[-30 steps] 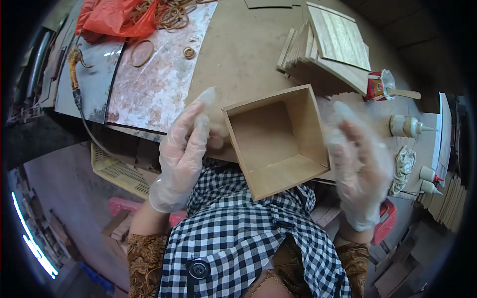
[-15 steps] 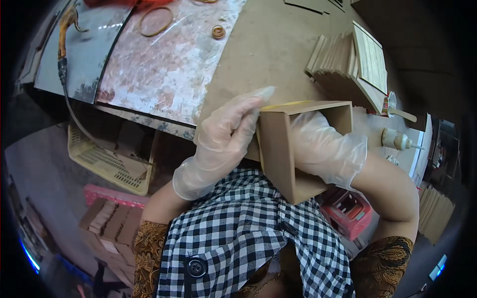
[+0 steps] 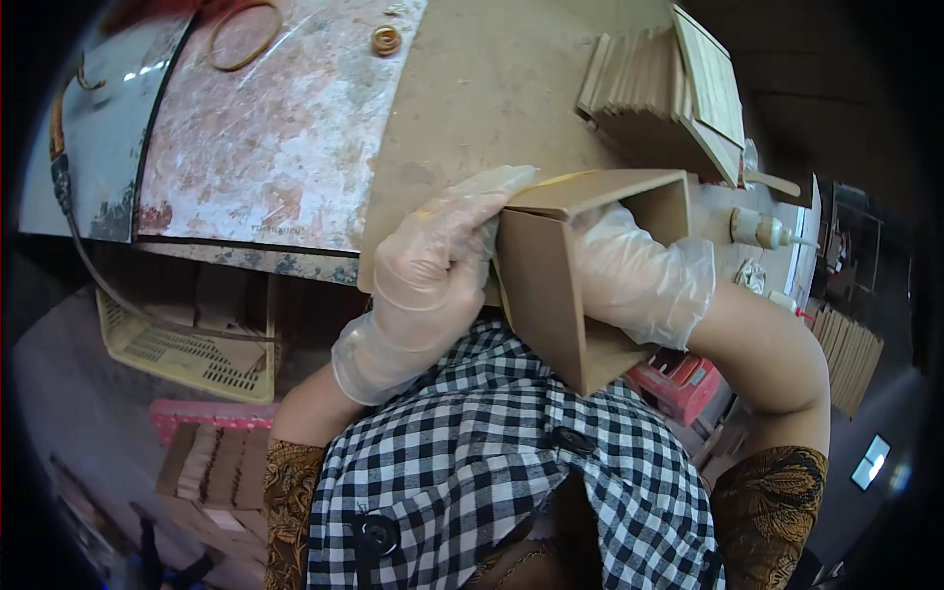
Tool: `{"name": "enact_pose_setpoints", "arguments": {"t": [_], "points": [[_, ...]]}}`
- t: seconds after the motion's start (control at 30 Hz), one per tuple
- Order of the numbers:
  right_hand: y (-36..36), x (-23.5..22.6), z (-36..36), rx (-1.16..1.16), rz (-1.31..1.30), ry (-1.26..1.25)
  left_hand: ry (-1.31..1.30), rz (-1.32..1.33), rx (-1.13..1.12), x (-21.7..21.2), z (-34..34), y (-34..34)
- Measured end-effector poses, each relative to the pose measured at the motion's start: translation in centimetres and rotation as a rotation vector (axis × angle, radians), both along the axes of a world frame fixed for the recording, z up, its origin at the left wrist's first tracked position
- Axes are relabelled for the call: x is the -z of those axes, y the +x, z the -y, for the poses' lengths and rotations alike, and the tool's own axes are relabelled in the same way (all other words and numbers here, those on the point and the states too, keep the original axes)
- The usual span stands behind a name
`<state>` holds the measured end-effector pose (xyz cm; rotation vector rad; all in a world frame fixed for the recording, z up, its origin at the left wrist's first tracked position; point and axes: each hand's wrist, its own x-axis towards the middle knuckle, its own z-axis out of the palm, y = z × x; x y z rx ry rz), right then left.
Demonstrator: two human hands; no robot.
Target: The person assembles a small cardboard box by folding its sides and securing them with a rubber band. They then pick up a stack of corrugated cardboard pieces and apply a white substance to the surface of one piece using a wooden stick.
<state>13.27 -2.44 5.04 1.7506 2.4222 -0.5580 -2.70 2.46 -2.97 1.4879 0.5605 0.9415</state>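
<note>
Working over the brown workbench [image 3: 472,88], we hold the open wooden box [image 3: 551,295] tilted at its near edge. Left hand [image 3: 433,265] grips its outer wall; right hand [image 3: 629,275] reaches inside. Box appears assembled; inner work seemingly remains.

brown open-topped box [image 3: 551,285], plain board, no label showing, tilted on its side in front of the chest; left hand [image 3: 433,265] presses its outer wall, right hand [image 3: 629,275] reaches inside. small bright rectangular screen [image 3: 871,462] far lower right (too small to tell more). red-and-white packet [image 3: 678,379] just below the box, partly hidden. glue bottle [image 3: 762,229] on the bench at right, pale, lying down.
</note>
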Motion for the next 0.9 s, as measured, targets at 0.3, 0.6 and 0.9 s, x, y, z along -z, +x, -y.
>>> {"name": "enact_pose_setpoints", "arguments": {"t": [0.3,0.6,0.9], "points": [[2.9,-8.3,4.4,0.327,-0.127,0.202,-0.009,0.004,-0.086,-0.1,0.0,-0.5],[5.3,3.4,8.5,1.006,-1.588,0.433,-0.354,0.196,-0.218,-1.3,2.1,1.7],[5.4,5.3,5.4,0.754,-1.635,-0.005,-0.313,0.155,-0.089,-1.1,1.9,4.0]]}}
